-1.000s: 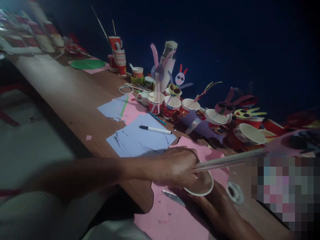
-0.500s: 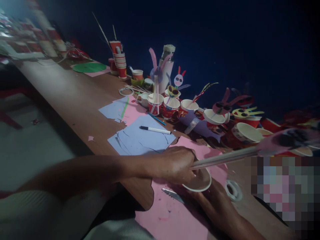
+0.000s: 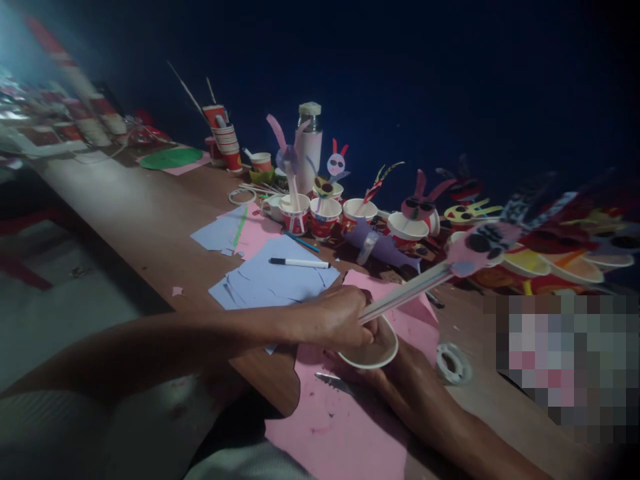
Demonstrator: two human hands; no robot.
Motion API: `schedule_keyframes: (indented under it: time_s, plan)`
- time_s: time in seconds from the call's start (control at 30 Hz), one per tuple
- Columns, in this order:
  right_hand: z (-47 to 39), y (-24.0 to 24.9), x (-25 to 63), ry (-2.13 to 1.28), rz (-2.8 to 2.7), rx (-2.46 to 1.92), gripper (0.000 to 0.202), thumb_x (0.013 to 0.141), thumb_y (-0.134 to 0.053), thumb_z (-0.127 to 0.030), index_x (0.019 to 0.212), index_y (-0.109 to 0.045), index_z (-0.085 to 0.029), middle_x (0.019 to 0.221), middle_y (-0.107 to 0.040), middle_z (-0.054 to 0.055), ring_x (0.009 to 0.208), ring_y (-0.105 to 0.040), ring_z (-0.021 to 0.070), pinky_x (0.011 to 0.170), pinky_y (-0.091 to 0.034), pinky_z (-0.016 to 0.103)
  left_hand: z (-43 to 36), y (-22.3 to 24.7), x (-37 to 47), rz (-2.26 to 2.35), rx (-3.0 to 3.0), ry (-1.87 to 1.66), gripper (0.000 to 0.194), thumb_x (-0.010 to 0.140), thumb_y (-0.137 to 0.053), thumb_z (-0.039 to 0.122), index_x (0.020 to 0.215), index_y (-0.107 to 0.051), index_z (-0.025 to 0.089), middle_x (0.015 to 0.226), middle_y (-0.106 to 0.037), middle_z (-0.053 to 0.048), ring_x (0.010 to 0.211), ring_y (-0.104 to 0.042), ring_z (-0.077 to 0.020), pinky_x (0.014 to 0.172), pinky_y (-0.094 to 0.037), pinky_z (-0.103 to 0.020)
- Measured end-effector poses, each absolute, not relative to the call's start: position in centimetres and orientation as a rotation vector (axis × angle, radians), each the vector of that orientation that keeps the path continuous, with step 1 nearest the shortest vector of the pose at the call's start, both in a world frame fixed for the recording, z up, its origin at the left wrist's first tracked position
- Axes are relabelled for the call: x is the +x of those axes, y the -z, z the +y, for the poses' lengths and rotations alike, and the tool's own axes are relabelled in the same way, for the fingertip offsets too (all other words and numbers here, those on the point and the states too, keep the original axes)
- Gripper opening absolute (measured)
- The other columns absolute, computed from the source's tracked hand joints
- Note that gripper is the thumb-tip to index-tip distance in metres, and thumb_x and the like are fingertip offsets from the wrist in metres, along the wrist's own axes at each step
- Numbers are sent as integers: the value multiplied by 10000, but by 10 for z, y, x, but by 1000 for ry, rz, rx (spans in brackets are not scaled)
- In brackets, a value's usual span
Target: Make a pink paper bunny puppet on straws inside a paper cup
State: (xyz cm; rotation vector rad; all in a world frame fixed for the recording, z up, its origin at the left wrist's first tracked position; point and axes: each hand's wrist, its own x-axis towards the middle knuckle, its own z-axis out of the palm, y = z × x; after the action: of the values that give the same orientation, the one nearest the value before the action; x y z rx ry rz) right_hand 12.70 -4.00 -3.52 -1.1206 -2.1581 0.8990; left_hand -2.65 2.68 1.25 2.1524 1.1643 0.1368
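My left hand [image 3: 345,313] is closed on the stick [image 3: 407,291] of a paper rabbit puppet. The puppet's pink face [image 3: 473,253], with dark eyes and patterned ears, tilts up to the right. Its fingers reach into the mouth of a paper cup [image 3: 383,353], hiding the stick's lower end. My right hand [image 3: 400,387] grips that cup from below and the right, its fingers largely hidden. Under both hands lies pink paper [image 3: 350,433], with a serrated blade [image 3: 333,382] on it, partly covered by shadow and my right arm.
Several paper cups [image 3: 325,217] holding paper animal puppets line the table's back, near a flask [image 3: 310,150]. A marker [image 3: 300,263] rests on blue paper [image 3: 280,283]. A tape roll [image 3: 454,364] lies at right, and a green paper disc [image 3: 171,159] farther left.
The view has shifted slightly, and the hands and cup appear farther left. The puppet's stick is tilted more steeply and its face is higher. Both hands keep their holds.
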Motion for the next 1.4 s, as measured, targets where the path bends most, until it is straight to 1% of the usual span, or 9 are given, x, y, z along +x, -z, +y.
schedule_keyframes:
  time_s: [0.2, 0.4, 0.57, 0.67, 0.87, 0.97, 1.17, 1.27, 1.4]
  plan:
    - [-41, 34, 125, -920, -2108, -1131, 279, 841, -458, -288, 1108, -423, -220, 1024, -592, 53, 873, -567, 203, 739, -454, 292, 25, -14, -26, 1105, 2088, -126, 160, 607, -487, 209, 694, -609, 154, 651, -615, -19, 584, -557, -154, 507, -417, -226]
    - [-41, 34, 123, -925, -2066, -1123, 331, 833, -458, -254, 1152, -380, -215, 1117, -565, 85, 944, -547, 233, 792, -437, 337, 23, -17, -24, 1052, 2057, -134, 186, 625, -471, 158, 680, -645, 128, 626, -622, -7, 586, -551, -142, 512, -408, -209]
    - [-42, 33, 123, -888, -2049, -1095, 324, 775, -500, -142, 1080, -422, -214, 1050, -586, 51, 900, -557, 198, 767, -432, 294, 23, -13, -23, 961, 2066, -182, 200, 625, -454, 122, 657, -651, 119, 644, -620, -4, 586, -544, -130, 528, -405, -203]
    - [-42, 33, 123, -883, -2028, -1069, 373, 756, -507, -110, 1104, -415, -205, 1059, -581, 50, 897, -556, 187, 754, -428, 275, 22, -10, -23, 959, 2036, -178, 167, 624, -461, 124, 610, -627, 114, 603, -592, -3, 564, -528, -120, 507, -396, -196]
    - [-41, 29, 130, -918, -2013, -1046, 491, 772, -549, -179, 1221, -353, -203, 1059, -592, 53, 890, -572, 185, 743, -434, 271, 20, -14, -21, 993, 1993, -165, 141, 653, -481, 145, 619, -614, 113, 658, -602, -13, 601, -537, -121, 527, -405, -194]
    - [-35, 21, 141, -974, -2110, -1028, 495, 773, -565, -243, 1231, -380, -205, 1025, -619, 47, 853, -594, 183, 701, -445, 260, 19, -17, -20, 1022, 2015, -132, 161, 677, -466, 144, 655, -624, 125, 676, -611, -3, 620, -544, -117, 556, -406, -188]
    - [-16, 6, 166, -934, -2306, -1244, 283, 725, -503, -125, 976, -630, -155, 825, -681, 52, 697, -599, 157, 592, -418, 222, 21, -15, -19, 1074, 2073, -97, 165, 692, -449, 162, 626, -599, 139, 656, -577, 7, 641, -522, -123, 574, -394, -196]
    - [-11, 6, 172, -931, -2299, -1241, 234, 737, -487, -130, 873, -677, -143, 744, -685, 38, 621, -577, 125, 549, -386, 197, 22, -13, -20, 1050, 2090, -120, 159, 684, -451, 154, 582, -572, 141, 654, -564, 7, 653, -515, -125, 591, -394, -198]
    - [-13, 8, 171, -893, -2288, -1236, 214, 750, -494, -169, 836, -687, -137, 666, -673, 25, 538, -535, 98, 504, -345, 188, 20, -15, -17, 1086, 2045, -115, 176, 683, -435, 146, 598, -589, 139, 657, -576, 3, 629, -522, -122, 580, -405, -196]
